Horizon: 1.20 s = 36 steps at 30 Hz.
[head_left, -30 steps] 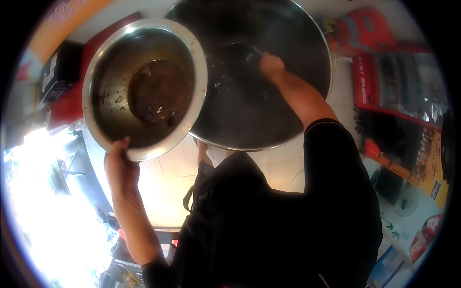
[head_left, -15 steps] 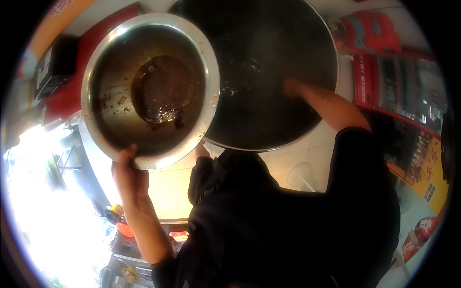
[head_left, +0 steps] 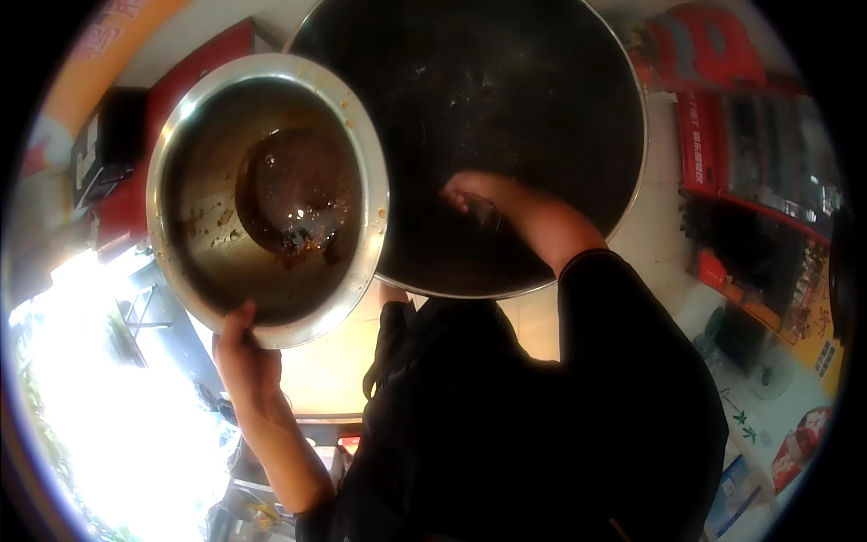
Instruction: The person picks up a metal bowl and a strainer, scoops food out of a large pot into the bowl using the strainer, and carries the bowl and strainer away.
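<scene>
My left hand (head_left: 247,357) grips the near rim of a wide metal basin (head_left: 375,212), its thumb over the edge. Dark brown liquid (head_left: 302,185) with shiny bubbles lies in the basin, and brown bits stick to its inner wall. The basin is tilted and overlaps the left side of a very large, dark round pan (head_left: 542,99) with a thin bright rim. Over the pan's lower middle, my right hand (head_left: 471,191) is closed, fingers curled together. Something dark shows beside it, but I cannot make out what it holds.
Red-framed shelving or a display case (head_left: 704,144) stands on the right, with a red item (head_left: 709,45) above it. A black box (head_left: 113,135) is at the left by a red panel. Glaring light fills the lower left. Pale floor tiles (head_left: 334,370) show below the pan.
My right hand has swept left across the pan, its arm following. The basin has shifted slightly down and left and looks more tilted. My left hand keeps its grip.
</scene>
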Each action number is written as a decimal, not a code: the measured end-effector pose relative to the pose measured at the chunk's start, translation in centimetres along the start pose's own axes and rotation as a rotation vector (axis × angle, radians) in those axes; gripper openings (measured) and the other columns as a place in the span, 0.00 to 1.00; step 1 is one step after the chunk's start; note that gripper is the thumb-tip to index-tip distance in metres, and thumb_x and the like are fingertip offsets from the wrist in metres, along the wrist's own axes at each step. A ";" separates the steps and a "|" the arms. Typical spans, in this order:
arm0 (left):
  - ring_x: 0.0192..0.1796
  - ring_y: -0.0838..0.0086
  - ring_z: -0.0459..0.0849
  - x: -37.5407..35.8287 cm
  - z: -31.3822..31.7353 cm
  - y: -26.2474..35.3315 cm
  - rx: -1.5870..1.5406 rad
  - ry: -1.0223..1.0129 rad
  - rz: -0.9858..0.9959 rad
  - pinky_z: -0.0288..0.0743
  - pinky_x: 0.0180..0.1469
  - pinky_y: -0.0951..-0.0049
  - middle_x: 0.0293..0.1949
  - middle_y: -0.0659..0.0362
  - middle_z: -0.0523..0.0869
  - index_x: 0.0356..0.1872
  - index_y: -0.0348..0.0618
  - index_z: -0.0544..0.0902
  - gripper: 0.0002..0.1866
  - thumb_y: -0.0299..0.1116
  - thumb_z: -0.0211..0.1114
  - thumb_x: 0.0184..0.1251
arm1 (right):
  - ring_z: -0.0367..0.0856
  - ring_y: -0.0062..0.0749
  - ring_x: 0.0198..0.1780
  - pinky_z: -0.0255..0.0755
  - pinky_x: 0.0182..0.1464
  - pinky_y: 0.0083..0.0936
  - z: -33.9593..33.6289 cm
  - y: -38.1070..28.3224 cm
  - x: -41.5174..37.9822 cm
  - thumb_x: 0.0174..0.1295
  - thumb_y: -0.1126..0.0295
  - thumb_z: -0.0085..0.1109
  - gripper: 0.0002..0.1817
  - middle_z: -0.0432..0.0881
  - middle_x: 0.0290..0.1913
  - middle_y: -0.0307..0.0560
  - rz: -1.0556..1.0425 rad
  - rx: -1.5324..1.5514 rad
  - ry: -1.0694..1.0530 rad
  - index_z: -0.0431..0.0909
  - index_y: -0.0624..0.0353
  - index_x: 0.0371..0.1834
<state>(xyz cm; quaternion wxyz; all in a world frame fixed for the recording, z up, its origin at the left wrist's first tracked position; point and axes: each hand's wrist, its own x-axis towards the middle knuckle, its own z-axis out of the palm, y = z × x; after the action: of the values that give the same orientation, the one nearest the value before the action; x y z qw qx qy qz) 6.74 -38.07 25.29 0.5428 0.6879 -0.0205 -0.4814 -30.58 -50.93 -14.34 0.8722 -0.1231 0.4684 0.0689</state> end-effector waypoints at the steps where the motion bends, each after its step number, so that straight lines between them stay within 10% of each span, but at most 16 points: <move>1: 0.53 0.65 0.84 0.0 0.1 0.0 0.002 -0.009 0.004 0.79 0.61 0.66 0.48 0.51 0.86 0.53 0.26 0.80 0.16 0.19 0.62 0.63 | 0.67 0.21 0.20 0.67 0.27 0.24 -0.4 -0.6 -0.6 0.74 0.69 0.54 0.16 0.69 0.20 0.34 0.024 0.071 -0.114 0.68 0.51 0.24; 23: 0.48 0.61 0.89 -0.4 -0.6 -0.2 -0.075 -0.220 -0.015 0.88 0.48 0.63 0.46 0.49 0.86 0.51 0.25 0.77 0.13 0.19 0.60 0.66 | 0.63 0.14 0.18 0.60 0.23 0.17 4.3 -0.7 -26.1 0.75 0.68 0.55 0.10 0.66 0.20 0.30 -0.320 0.043 0.022 0.64 0.52 0.37; 36: 0.42 0.61 0.87 -0.9 3.8 -0.5 0.018 -0.274 0.036 0.84 0.37 0.63 0.43 0.47 0.84 0.52 0.24 0.75 0.15 0.21 0.60 0.67 | 0.65 0.15 0.18 0.62 0.20 0.20 12.0 10.4 -40.5 0.71 0.66 0.63 0.12 0.69 0.22 0.31 -0.550 0.176 0.241 0.68 0.50 0.35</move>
<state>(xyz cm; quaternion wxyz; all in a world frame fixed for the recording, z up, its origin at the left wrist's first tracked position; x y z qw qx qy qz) 3.39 -40.16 25.68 0.5373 0.6199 -0.1112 -0.5610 -45.76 -37.79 24.27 0.8036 -0.1763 0.5219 -0.2255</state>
